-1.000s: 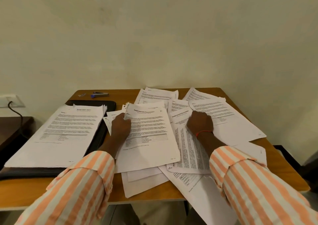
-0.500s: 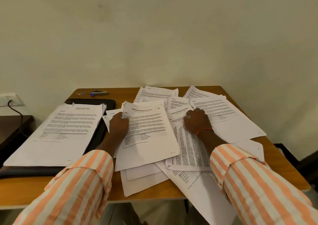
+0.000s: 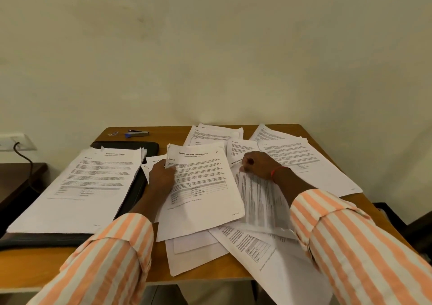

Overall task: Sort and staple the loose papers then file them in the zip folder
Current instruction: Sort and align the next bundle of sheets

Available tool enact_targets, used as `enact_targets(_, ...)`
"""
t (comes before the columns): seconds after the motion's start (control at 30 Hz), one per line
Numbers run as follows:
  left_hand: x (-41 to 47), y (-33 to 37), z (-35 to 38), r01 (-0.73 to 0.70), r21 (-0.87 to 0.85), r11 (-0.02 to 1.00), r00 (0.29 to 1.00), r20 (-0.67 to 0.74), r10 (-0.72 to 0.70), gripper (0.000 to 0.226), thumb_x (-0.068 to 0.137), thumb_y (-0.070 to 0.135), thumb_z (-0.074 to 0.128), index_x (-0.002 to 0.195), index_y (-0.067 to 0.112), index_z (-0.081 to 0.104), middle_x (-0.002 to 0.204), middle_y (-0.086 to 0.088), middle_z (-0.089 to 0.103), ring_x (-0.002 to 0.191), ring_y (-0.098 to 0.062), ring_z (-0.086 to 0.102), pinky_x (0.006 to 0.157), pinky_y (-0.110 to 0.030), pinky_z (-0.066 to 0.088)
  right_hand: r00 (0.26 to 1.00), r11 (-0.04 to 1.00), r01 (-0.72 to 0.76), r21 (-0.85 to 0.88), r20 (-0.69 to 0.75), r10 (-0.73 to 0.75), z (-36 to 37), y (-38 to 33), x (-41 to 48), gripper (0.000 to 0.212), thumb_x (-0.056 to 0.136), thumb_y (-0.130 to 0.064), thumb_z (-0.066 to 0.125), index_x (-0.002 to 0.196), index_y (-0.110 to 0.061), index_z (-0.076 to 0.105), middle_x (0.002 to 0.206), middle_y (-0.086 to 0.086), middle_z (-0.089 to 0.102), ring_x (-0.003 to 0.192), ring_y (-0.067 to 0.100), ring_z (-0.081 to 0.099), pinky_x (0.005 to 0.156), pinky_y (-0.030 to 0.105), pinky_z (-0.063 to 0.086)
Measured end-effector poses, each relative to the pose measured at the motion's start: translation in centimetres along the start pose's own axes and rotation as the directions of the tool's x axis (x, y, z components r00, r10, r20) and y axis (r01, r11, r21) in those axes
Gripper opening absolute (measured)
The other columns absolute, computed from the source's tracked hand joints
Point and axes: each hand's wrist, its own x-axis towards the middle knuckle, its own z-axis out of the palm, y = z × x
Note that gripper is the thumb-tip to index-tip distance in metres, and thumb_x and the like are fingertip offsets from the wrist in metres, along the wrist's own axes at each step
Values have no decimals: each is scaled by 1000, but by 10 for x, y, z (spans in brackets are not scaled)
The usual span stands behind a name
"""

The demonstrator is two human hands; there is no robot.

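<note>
The left fingers curl round the left edge of the internship sheet, pinching it, with the left hand lying over that margin. The right fingers are bent tight and pinch the top of a blurred sheet just beside it, under the arched right hand. Both sheets lie on the loose papers, thin white printed pages fanned and overlapping across the right half of the table. The black zip folder lies flat at the left. A squared stack rests on top of it, not inside. A stapler sits near the far edge. A few pages overhang the front edge. Bare wood shows at the far left and front left.
</note>
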Motion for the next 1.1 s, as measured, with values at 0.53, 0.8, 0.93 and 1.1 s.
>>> enact_targets(0.53,1,-2,-8,30,-241,970,999,19,-27,32,102,14,58,133,15,58,120,-5,69,105,-29,69,90,-52,59,512,792,-14,610,-676,529,-13,10,-8,12,101,-20,57,100,-8,57,87,4,62,84,26,57,72,28,38)
enact_targets(0.8,1,-4,-7,1,-260,966,999,39,9,32,101,11,57,134,11,60,122,-9,70,109,-34,68,93,-56,56,379,753,19,658,-701,604,-26,19,-15,18,101,-22,56,105,-4,57,91,3,60,83,22,54,72,26,35)
enact_targets(0.93,-1,-2,-7,0,-263,965,999,42,11,31,102,11,56,132,11,60,119,-8,71,106,-32,69,92,-54,58,387,760,24,650,-707,592,-28,22,-18,15,101,-22,56,103,-7,56,89,2,60,83,23,55,72,28,37)
enact_targets(1.1,-4,-1,-8,-1,-254,967,999,52,15,32,102,13,57,134,12,59,122,-9,69,108,-32,68,93,-55,57,382,777,40,629,-728,570,-27,22,-20,16,101,-22,57,103,-7,56,90,1,60,83,22,55,72,28,37)
